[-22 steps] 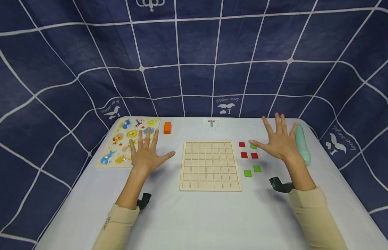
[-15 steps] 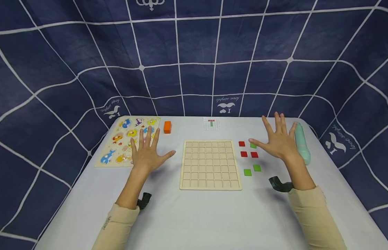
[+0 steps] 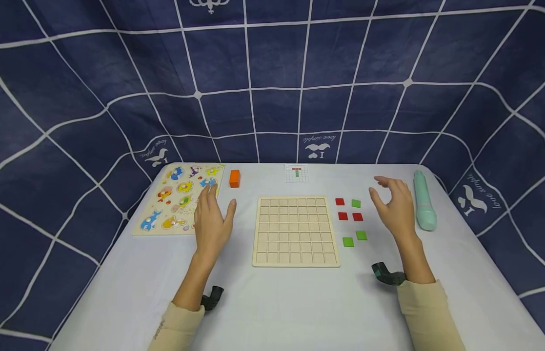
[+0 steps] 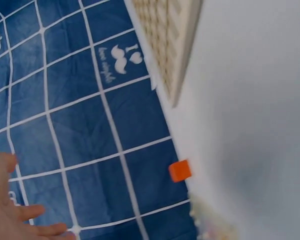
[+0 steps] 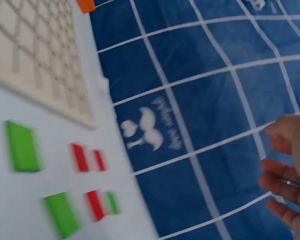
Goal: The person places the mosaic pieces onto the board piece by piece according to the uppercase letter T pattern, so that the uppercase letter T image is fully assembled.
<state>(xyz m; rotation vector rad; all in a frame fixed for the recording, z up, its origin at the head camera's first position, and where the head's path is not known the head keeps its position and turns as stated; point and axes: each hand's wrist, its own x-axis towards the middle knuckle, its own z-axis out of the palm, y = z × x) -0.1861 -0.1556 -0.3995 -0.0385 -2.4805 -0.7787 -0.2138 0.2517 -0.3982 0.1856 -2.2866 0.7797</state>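
My left hand (image 3: 212, 225) hovers over the table by the right edge of a picture puzzle board (image 3: 167, 214), fingers fairly straight and holding nothing. Over on the right, my right hand (image 3: 396, 208) is held in the air with loosely bent fingers and nothing in them. It is between the small square tiles and a mint-green cylinder (image 3: 425, 204). Red tiles (image 3: 343, 216) and green tiles (image 3: 348, 242) lie flat beside a wooden grid board (image 3: 296, 233), whose squares hold no tiles. In the right wrist view the tiles (image 5: 23, 146) look blurred.
An orange block (image 3: 234, 179) stands right of the puzzle board. Behind the grid board lies a small card (image 3: 296, 173) printed with a red and green T shape on a grid. A dark blue curtain (image 3: 276, 112) with white lines encloses the white table (image 3: 272, 307).
Both hands have turned from spread flat to more sideways, with fingers drawn together. The right hand's fingers have bent, and both forearms have drawn inward slightly. The tiles and boards stay put.
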